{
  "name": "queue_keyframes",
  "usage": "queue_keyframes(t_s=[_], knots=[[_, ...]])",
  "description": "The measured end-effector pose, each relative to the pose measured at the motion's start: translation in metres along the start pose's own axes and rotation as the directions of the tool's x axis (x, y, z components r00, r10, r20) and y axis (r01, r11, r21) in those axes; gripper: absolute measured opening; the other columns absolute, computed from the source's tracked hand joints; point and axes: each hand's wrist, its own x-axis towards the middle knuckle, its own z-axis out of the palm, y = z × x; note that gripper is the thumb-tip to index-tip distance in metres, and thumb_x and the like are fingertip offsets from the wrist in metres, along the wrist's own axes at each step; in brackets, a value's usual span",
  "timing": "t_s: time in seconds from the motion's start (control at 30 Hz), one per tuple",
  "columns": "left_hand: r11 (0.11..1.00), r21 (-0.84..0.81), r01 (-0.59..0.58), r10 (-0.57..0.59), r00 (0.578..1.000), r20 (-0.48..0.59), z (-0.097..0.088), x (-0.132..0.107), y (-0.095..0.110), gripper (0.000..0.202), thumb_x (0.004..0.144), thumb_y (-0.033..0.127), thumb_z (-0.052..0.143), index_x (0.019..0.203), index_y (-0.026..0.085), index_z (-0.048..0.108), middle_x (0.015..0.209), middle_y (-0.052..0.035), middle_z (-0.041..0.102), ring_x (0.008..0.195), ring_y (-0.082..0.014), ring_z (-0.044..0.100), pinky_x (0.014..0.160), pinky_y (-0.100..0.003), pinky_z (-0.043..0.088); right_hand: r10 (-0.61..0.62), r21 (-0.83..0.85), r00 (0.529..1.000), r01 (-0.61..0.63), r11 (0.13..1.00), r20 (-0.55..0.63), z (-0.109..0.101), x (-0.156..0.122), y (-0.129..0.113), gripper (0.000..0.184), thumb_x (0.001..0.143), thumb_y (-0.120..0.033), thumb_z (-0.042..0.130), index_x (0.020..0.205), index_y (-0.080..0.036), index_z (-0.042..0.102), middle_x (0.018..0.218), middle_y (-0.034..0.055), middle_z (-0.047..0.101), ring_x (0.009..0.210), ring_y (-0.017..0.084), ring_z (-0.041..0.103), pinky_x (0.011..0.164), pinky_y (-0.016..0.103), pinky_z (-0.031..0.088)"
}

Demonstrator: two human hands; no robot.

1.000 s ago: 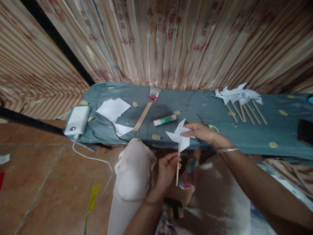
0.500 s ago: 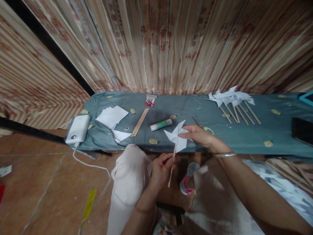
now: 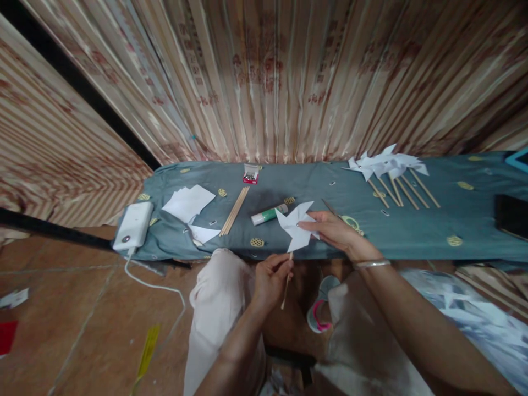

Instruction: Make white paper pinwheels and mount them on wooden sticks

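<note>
A white paper pinwheel [image 3: 297, 237] on a thin wooden stick is held out over the front edge of the bench. My left hand [image 3: 270, 278] pinches the stick just below the blades, and its lower end sticks out beneath the fingers. Against the blades, close to the small pin at the centre, my right hand [image 3: 334, 228] grips from the right; part of the paper is hidden by its fingers. A glue stick [image 3: 264, 215] lies just left of the pinwheel. Scissors [image 3: 350, 222] rest on the cloth, partly behind my right hand.
Several finished pinwheels [image 3: 388, 165] lie at the back right, and a dark phone [image 3: 511, 214] at the far right. Leftward are bare wooden sticks [image 3: 235, 212], a small box of pins [image 3: 250, 175], white paper sheets [image 3: 190, 201] and a white power bank [image 3: 134, 225] with a cable.
The pinwheel has turned slightly and its blades now face me more squarely. Both hands keep their hold with only a slight shift. The camera view has moved a little.
</note>
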Motion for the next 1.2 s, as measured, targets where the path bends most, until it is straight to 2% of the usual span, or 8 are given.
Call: queue_keyframes(t_s=[0.23,0.43,0.77,1.0,1.2], knots=[[0.998,0.041,-0.039,0.039,0.999,0.022,0.001,0.013,-0.001,0.016,0.065,0.027,0.073,0.076,0.017,0.078,0.064,0.0008,0.055,0.050,-0.0083,0.052,0.050,-0.021,0.040,-0.051,0.163,0.996,0.062,0.985,-0.073,0.007,0.003,0.008,0.039,0.047,-0.042,0.088,0.071,-0.016,0.070,0.067,0.0008,0.071,0.062,0.012,0.060,0.063,0.023,0.048],[0.994,0.090,-0.056,0.051,0.997,0.050,0.004,0.026,-0.003,0.015,0.067,0.028,0.075,0.076,0.017,0.078,0.063,0.0005,0.054,0.050,-0.0093,0.053,0.051,-0.022,0.042,-0.081,0.273,0.987,0.117,0.955,-0.140,0.005,0.009,0.019,0.036,0.048,-0.040,0.087,0.071,-0.018,0.070,0.071,0.0002,0.072,0.064,0.013,0.061,0.065,0.025,0.049],[0.974,0.188,-0.127,0.104,0.986,0.127,0.015,0.049,-0.001,0.015,0.072,0.025,0.069,0.080,0.016,0.078,0.065,-0.0001,0.056,0.053,-0.0095,0.054,0.051,-0.021,0.041,-0.161,0.394,0.958,0.247,0.885,-0.238,-0.003,0.017,0.023,0.033,0.057,-0.040,0.084,0.078,-0.018,0.072,0.075,0.0042,0.074,0.080,0.021,0.067,0.069,0.030,0.049],[0.993,0.111,-0.047,0.037,0.995,0.091,0.022,0.052,-0.011,0.018,0.068,0.027,0.072,0.080,0.015,0.078,0.065,0.0010,0.055,0.050,-0.0090,0.056,0.051,-0.022,0.043,-0.152,0.427,0.958,0.247,0.870,-0.245,-0.003,0.019,0.024,0.033,0.056,-0.039,0.085,0.077,-0.017,0.073,0.076,0.0031,0.075,0.083,0.021,0.067,0.073,0.031,0.049],[0.993,0.112,-0.042,0.032,0.996,0.087,0.026,0.055,-0.009,0.016,0.068,0.025,0.071,0.078,0.016,0.078,0.066,0.0002,0.057,0.051,-0.0087,0.056,0.051,-0.021,0.043,-0.148,0.440,0.950,0.262,0.859,-0.277,-0.003,0.021,0.025,0.031,0.055,-0.038,0.086,0.075,-0.018,0.073,0.075,0.0036,0.075,0.087,0.023,0.068,0.076,0.032,0.050]])
